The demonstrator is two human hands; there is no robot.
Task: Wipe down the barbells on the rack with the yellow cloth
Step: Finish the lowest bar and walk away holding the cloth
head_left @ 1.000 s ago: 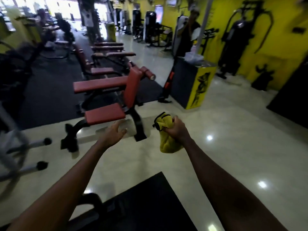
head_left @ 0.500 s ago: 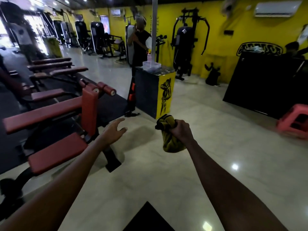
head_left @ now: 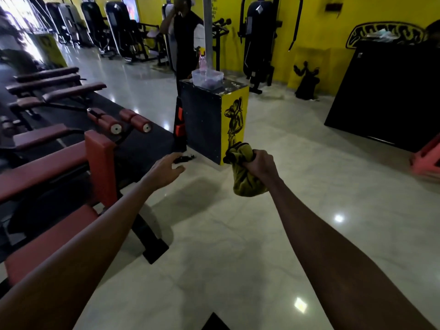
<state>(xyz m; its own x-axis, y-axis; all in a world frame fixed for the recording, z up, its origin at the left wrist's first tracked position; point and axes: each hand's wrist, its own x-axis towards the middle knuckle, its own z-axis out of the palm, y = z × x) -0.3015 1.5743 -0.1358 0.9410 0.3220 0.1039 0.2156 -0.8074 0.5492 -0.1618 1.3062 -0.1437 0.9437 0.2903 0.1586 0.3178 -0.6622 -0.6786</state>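
Note:
My right hand (head_left: 260, 166) grips the bunched yellow cloth (head_left: 242, 177), which hangs below my fist at mid-frame above the pale tiled floor. My left hand (head_left: 164, 170) is stretched forward to the left of it, fingers loosely spread, holding nothing. No barbell rack shows in this view.
Red padded benches (head_left: 54, 163) line the left side on black matting. A black and yellow box (head_left: 214, 120) with a clear tub on top stands straight ahead, a person (head_left: 183, 36) behind it. Weight machines (head_left: 257, 39) line the yellow wall. A black board (head_left: 390, 96) leans at the right, beside a pink stool (head_left: 426, 158).
The view has swung right and moved forward: the benches slid to the left and the black and yellow box came closer. Both hands kept their pose, the cloth still in my right fist.

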